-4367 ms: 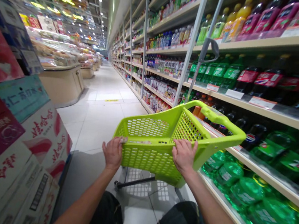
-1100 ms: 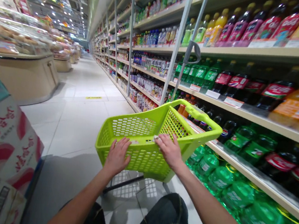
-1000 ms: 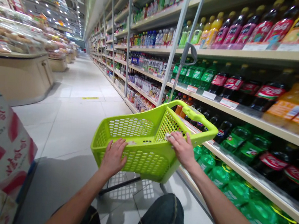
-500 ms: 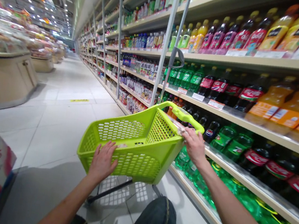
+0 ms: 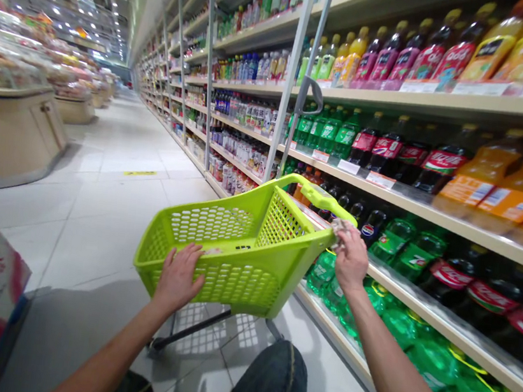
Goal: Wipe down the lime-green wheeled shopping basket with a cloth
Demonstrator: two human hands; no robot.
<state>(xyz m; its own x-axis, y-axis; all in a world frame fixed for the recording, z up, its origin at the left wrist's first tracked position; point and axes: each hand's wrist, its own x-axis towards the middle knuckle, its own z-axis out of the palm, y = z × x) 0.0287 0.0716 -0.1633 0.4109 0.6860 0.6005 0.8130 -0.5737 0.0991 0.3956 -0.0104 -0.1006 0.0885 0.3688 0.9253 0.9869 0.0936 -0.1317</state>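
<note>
— Supermarket aisle: pale tiled floor (image 5: 111,202) on the left of the frame, drink shelves (image 5: 433,209) along the right. Where is the basket?
— Centre of the frame. It's a lime-green basket (image 5: 231,282) on a dark frame, tilted, just beside the lowest shelf.
— Anything in it?
— Nothing I can see through the mesh; it looks empty.
— And the hands?
— The left hand (image 5: 178,278) lies flat, fingers spread over the near rim. The right hand (image 5: 352,259) is closed round a crumpled pale cloth (image 5: 340,227), pressed to the right rim below the handle (image 5: 326,199).
— How far along is the wiping?
— Hard to judge. The cloth is at the right rim, and no dirt or wet streak shows which parts are done.
</note>
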